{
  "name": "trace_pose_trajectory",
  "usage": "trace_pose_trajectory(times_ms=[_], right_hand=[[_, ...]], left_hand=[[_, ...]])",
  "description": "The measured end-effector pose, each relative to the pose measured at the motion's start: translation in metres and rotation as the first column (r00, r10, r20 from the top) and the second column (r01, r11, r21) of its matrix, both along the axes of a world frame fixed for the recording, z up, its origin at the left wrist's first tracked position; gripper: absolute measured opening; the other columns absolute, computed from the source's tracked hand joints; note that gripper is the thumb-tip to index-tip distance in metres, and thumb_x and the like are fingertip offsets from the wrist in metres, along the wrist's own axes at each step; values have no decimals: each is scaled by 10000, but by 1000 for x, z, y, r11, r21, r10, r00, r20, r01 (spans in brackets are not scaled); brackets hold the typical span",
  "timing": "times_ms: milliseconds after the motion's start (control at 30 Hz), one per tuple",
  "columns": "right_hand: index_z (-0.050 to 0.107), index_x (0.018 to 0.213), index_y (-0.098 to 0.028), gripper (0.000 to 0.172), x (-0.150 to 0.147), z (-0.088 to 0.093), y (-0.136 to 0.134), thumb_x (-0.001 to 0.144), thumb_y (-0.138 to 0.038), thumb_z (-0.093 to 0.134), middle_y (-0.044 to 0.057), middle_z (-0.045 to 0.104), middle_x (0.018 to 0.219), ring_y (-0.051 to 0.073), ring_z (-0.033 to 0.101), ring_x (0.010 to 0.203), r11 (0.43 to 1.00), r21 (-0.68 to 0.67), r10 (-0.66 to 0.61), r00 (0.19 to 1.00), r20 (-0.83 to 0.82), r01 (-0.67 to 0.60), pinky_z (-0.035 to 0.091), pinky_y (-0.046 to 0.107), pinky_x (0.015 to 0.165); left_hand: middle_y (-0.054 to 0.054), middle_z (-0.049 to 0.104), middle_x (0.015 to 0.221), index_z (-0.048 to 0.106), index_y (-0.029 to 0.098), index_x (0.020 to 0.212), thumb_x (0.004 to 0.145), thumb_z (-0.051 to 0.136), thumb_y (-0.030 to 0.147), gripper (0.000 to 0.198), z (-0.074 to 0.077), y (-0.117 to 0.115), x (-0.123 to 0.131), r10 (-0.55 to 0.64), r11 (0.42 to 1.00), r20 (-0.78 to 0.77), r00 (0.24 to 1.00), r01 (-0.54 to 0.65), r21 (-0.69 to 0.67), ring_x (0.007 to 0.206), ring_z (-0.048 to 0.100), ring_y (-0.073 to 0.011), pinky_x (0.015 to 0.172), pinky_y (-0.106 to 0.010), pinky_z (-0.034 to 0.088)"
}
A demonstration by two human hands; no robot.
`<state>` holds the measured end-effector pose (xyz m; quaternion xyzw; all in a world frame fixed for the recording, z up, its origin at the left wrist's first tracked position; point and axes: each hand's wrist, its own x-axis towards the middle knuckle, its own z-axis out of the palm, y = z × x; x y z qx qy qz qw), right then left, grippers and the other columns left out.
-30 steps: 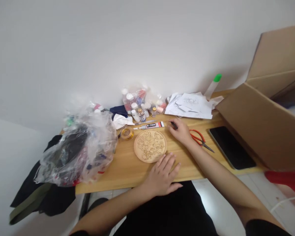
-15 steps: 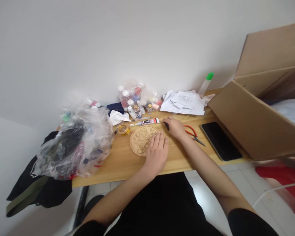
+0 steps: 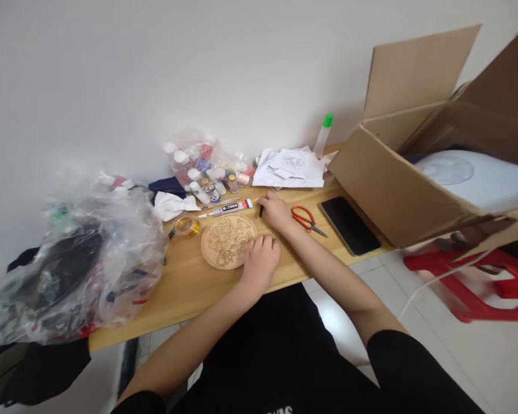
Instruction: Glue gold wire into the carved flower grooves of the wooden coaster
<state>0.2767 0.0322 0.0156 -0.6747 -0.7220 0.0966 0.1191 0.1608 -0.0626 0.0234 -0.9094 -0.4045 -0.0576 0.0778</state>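
A round wooden disc point(image 3: 222, 238) carved with a floral line pattern lies flat on the table. My left hand point(image 3: 261, 265) rests at its lower right edge, fingers slightly bent and laid on the rim and the wood beside it. Beyond the disc to the right, my right hand point(image 3: 277, 211) is closed on a small black object point(image 3: 261, 211), mostly hidden by the fingers. A glue tube marked B-7000 point(image 3: 231, 207) lies just behind the disc. Left of the disc is a roll of yellow, clear-looking tape point(image 3: 187, 226). Red-handled pliers point(image 3: 304, 219) lie right of my right hand.
A black phone point(image 3: 350, 225) lies near an open cardboard box point(image 3: 397, 190) on the right. Papers point(image 3: 289, 167), a green-capped bottle point(image 3: 323, 135) and small bottles point(image 3: 210, 190) stand along the wall. A bulging plastic bag point(image 3: 125, 247) covers the left end; a red stool point(image 3: 461, 287) is on the floor.
The view has swung to the right, so the table's things sit further left. My left hand's fingers have drawn back and bent a little. My right hand still grips the black object.
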Motion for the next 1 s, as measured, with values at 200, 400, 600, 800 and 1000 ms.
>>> trace_pose_trajectory(times_ms=[200, 400, 600, 800, 1000], right_hand=[[484, 1268, -156, 425, -1, 6, -3, 902, -128, 271, 153, 570, 1141, 234, 576, 948, 999, 34, 35, 999, 37, -37, 416, 314, 718], [597, 1100, -142, 376, 20, 21, -39, 828, -41, 358, 118, 656, 1024, 232, 571, 944, 951, -12, 309, 944, 114, -310, 395, 322, 779], [648, 963, -149, 271, 30, 27, -74, 886, -94, 394, 120, 652, 1014, 230, 541, 942, 805, -59, 566, 733, 376, -591, 339, 338, 789], [632, 733, -129, 229, 22, 33, -61, 856, -62, 450, 100, 630, 721, 187, 489, 699, 646, -135, 704, 518, 486, -751, 257, 311, 637], [598, 715, -136, 195, 24, 30, -51, 856, -77, 477, 87, 606, 682, 180, 454, 674, 492, -99, 755, 368, 542, -865, 206, 312, 591]], left_hand=[[-87, 597, 826, 610, 114, 840, 875, 434, 52, 190, -4, -9, 0, -8, 999, 50, 999, 10, -46, 828, 547, -215, 735, -345, 466], [-79, 616, 941, 604, 117, 964, 879, 426, 65, 204, -2, -33, -24, -60, 991, 198, 978, 83, -108, 883, 549, -204, 776, -330, 482], [-63, 621, 989, 617, 140, 949, 897, 439, 142, 185, -2, -49, -53, -28, 967, 406, 913, 127, -220, 935, 549, -180, 850, -321, 489], [-42, 620, 1014, 608, 164, 1016, 870, 513, 150, 175, 5, -50, -68, 116, 909, 556, 823, 138, -394, 953, 574, -161, 861, -302, 498], [-41, 628, 1006, 607, 160, 1013, 862, 529, 138, 171, 1, -49, -78, 259, 842, 623, 738, 144, -521, 959, 587, -164, 872, -316, 498]])
